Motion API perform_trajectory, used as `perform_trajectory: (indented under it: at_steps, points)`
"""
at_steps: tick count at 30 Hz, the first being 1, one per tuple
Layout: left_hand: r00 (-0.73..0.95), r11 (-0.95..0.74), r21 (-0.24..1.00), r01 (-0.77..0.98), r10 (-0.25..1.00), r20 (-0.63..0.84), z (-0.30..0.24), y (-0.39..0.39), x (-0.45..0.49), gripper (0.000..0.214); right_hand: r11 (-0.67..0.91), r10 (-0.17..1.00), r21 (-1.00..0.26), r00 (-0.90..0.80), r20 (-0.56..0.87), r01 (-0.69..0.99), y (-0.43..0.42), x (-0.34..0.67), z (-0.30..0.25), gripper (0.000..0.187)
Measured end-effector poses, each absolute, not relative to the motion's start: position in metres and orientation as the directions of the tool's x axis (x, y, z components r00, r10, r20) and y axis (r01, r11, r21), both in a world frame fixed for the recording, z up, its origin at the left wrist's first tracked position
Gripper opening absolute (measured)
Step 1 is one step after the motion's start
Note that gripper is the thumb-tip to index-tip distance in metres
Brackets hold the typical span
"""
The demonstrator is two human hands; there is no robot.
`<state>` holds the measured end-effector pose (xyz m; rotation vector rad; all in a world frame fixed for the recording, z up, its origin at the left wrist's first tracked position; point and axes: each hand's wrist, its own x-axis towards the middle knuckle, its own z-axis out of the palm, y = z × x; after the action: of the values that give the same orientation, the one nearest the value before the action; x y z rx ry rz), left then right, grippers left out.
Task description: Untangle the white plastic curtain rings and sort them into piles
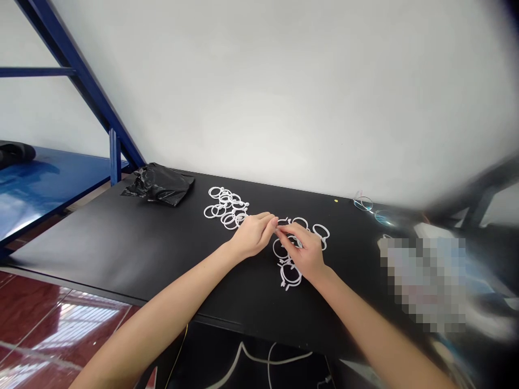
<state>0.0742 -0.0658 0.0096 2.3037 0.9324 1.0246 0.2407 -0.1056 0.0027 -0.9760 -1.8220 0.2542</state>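
My left hand (254, 235) and my right hand (303, 247) meet over the black table (162, 259), fingertips pinched together. Between them is a small bit of white plastic, seemingly part of a ring, mostly hidden by my fingers. To the left of my left hand lies a group of white plastic rings (229, 219), overlapping one another. Around and under my right hand are more white plastic rings (290, 274), several with their knobbed ends showing. My right hand covers some of these.
A crumpled black plastic bag (160, 183) lies at the back left. Eyeglasses (364, 203) rest near the wall on the right, beyond a blurred, partly pixelated pile (425, 286). A blue metal frame (81, 70) rises at the left. White cables (259, 357) hang below the front edge.
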Motion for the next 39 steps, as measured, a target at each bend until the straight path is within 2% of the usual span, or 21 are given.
perform_trajectory:
  at_steps: [6, 9, 11, 13, 16, 19, 21, 26, 29, 33, 36, 39]
  points:
    - [0.504, -0.660, 0.626, 0.415, 0.740, 0.445, 0.011, -0.067, 0.076, 0.048, 0.600, 0.782, -0.670, -0.143, 0.607, 0.438, -0.110, 0.236, 0.005, 0.014]
    - [0.495, -0.648, 0.587, 0.486, 0.757, 0.427, 0.016, -0.064, 0.072, 0.045, 0.544, 0.822, -0.715, -0.106, 0.560, 0.440, -0.104, 0.244, 0.006, 0.011]
    - [0.421, -0.622, 0.544, 0.563, 0.782, 0.459, 0.019, -0.056, 0.064, 0.040, 0.482, 0.847, -0.732, -0.041, 0.530, 0.481, -0.096, 0.255, 0.004, 0.015]
    - [0.321, -0.587, 0.501, 0.636, 0.792, 0.520, 0.019, -0.044, 0.053, 0.036, 0.439, 0.849, -0.702, -0.003, 0.528, 0.562, -0.087, 0.267, 0.002, 0.019]
    - [0.228, -0.552, 0.461, 0.694, 0.777, 0.587, 0.012, -0.024, 0.035, 0.031, 0.427, 0.854, -0.621, -0.069, 0.515, 0.658, -0.077, 0.280, -0.003, 0.025]
    - [0.220, -0.529, 0.418, 0.739, 0.775, 0.593, 0.000, -0.010, 0.024, 0.027, 0.435, 0.874, -0.598, -0.156, 0.461, 0.673, -0.073, 0.282, -0.010, 0.032]
    - [0.243, -0.519, 0.383, 0.764, 0.782, 0.574, -0.009, -0.005, 0.021, 0.024, 0.443, 0.874, -0.590, -0.180, 0.451, 0.675, -0.073, 0.280, -0.014, 0.030]
    - [0.233, -0.472, 0.364, 0.803, 0.811, 0.537, -0.017, -0.003, 0.022, 0.017, 0.449, 0.863, -0.564, -0.173, 0.475, 0.693, -0.074, 0.276, -0.014, 0.020]
    - [0.215, -0.478, 0.374, 0.795, 0.798, 0.564, -0.009, -0.009, 0.026, 0.016, 0.424, 0.876, -0.575, -0.156, 0.456, 0.700, -0.075, 0.277, -0.011, 0.026]
    - [0.282, -0.591, 0.398, 0.702, 0.743, 0.606, 0.007, -0.027, 0.041, 0.018, 0.412, 0.888, -0.573, -0.173, 0.425, 0.708, -0.074, 0.280, -0.010, 0.036]
    - [0.422, -0.689, 0.387, 0.612, 0.699, 0.577, 0.011, -0.042, 0.056, 0.017, 0.419, 0.886, -0.564, -0.185, 0.425, 0.711, -0.074, 0.280, -0.011, 0.029]
    - [0.584, -0.758, 0.392, 0.522, 0.652, 0.484, 0.006, -0.052, 0.069, 0.018, 0.422, 0.881, -0.559, -0.177, 0.439, 0.714, -0.074, 0.279, -0.011, 0.016]
